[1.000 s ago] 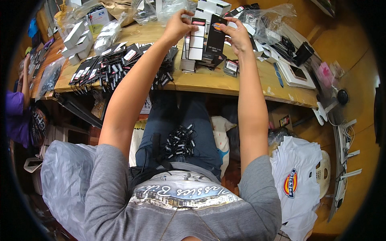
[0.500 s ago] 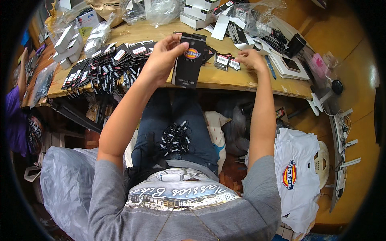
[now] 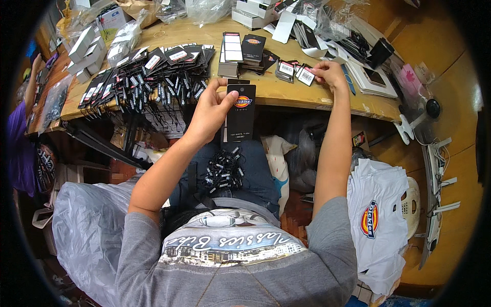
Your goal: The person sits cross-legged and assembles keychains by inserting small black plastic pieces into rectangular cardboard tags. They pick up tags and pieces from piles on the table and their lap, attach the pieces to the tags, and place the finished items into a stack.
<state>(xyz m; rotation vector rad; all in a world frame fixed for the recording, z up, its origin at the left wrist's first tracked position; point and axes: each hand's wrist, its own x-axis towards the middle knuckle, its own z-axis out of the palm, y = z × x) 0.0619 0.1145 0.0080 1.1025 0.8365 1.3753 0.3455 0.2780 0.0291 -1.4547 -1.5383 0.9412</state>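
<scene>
My left hand (image 3: 208, 110) holds a long black hang tag (image 3: 240, 111) upright in front of me, just off the near edge of the wooden table (image 3: 286, 94). My right hand (image 3: 330, 75) reaches out to the table and pinches a small black tag with a white label (image 3: 306, 77), beside another small tag (image 3: 285, 69). A pile of small black fasteners (image 3: 223, 171) lies in my lap. Stacks of black tags (image 3: 243, 51) stand on the table behind the held tag.
Rows of strung black tags (image 3: 148, 74) cover the table's left part, with white boxes (image 3: 84, 48) and plastic bags (image 3: 209, 7) behind. Folded white shirts (image 3: 376, 220) lie on a stool at my right. A grey plastic bag (image 3: 87, 230) sits at my left. Another person's purple sleeve (image 3: 18, 148) is at far left.
My left hand has drawn the black tag down and toward me. My right hand left that tag, moved right along the table and took hold of a small labelled tag.
</scene>
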